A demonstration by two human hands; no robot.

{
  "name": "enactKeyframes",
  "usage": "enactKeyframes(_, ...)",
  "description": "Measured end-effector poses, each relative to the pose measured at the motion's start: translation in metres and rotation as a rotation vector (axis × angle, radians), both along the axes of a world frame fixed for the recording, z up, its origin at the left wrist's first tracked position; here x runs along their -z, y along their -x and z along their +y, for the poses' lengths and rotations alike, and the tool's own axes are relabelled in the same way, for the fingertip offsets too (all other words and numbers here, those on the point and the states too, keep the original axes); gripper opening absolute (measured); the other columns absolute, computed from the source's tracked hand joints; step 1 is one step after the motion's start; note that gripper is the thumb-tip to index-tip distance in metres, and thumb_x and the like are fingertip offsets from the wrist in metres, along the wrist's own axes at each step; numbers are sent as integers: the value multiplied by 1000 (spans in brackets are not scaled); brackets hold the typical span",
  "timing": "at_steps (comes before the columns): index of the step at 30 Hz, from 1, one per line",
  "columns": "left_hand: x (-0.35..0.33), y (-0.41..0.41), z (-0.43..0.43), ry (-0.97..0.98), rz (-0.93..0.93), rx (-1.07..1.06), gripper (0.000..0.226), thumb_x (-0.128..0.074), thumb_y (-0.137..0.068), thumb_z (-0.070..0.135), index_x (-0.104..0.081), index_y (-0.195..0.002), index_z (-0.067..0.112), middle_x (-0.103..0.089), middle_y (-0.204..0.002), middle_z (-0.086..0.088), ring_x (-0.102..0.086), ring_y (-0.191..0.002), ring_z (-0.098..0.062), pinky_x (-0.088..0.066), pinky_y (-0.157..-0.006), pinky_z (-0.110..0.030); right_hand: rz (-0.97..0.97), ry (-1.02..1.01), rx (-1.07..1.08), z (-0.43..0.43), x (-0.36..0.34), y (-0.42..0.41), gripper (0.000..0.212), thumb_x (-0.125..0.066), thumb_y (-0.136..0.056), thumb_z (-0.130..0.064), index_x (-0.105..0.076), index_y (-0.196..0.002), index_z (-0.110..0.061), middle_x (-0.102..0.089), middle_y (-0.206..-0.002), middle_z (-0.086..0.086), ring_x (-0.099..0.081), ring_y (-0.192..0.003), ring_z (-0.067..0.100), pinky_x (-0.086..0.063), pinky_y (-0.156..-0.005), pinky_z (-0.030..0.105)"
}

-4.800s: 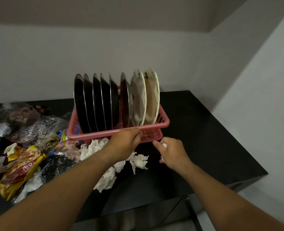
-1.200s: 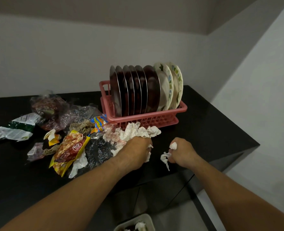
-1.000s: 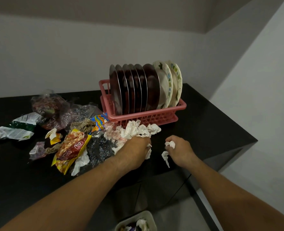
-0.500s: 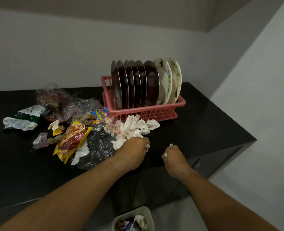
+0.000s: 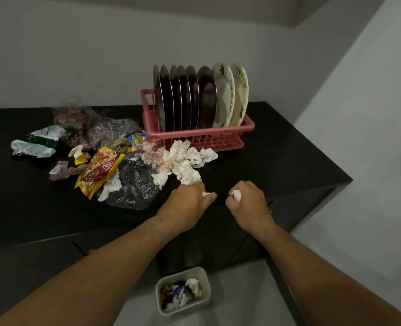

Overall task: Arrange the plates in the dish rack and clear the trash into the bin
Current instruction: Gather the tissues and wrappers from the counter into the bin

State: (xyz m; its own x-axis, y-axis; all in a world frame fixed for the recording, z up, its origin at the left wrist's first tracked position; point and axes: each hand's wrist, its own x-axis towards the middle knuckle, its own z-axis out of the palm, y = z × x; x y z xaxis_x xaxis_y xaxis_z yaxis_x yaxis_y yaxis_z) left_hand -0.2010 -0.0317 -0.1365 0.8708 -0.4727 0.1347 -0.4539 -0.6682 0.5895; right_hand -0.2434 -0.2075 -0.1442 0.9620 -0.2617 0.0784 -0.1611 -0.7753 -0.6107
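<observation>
In the middle of the frame I see my left hand (image 5: 186, 204) with its fingers curled round a scrap of white tissue (image 5: 205, 194), its knuckles touching the near end of the tissue pile (image 5: 183, 160). Just to its right, apart from it, my right hand (image 5: 250, 204) is closed in a fist on a second white wad (image 5: 236, 195), which pokes out by the thumb. Both hands are over the front edge of the black counter (image 5: 284, 165). Above the pile, centre-right, the pink dish rack (image 5: 202, 136) holds the plates upright on edge: a row of dark steel plates (image 5: 185, 97) on the left and two white patterned plates (image 5: 231, 97) at the right end. Left of the tissues lies more trash: a red and yellow snack packet (image 5: 100, 171), a crumpled clear plastic bag (image 5: 135, 187) and, further left, a green and white wrapper (image 5: 36, 143). At the bottom centre, on the floor below the counter, the bin (image 5: 182, 272) stands with wrappers and tissue inside.
</observation>
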Motion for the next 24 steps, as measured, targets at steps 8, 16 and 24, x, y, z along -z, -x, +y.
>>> enactKeyframes(8,68,37,14,-4,174,16,24,-50,-91,47,-51,-74,30,-59,-72,8,-57,-66,-8,-47,-58,-31,82,-252,51,15,66,39,11,-57,-96,-19,-53,-98,-29,-62,-90,1,-63,-73,14,-54,-54,26)
enactKeyframes(16,181,48,24,-167,314,95,39,-48,-92,45,-48,-59,25,-54,-57,5,-53,-52,-9,-33,-48,-26,245,-222,142,29,178,77,42,-44,-102,-40,-51,-67,-17,-64,-74,8,-61,-72,26,-46,-66,36)
enactKeyframes(24,371,44,52,-317,460,146,12,-63,-89,40,-64,-88,28,-59,-80,5,-60,-75,-17,-45,-62,-28,465,-46,-28,43,391,73,30,-34,-104,-23,-58,-98,-6,-64,-94,17,-61,-90,35,-43,-73,37)
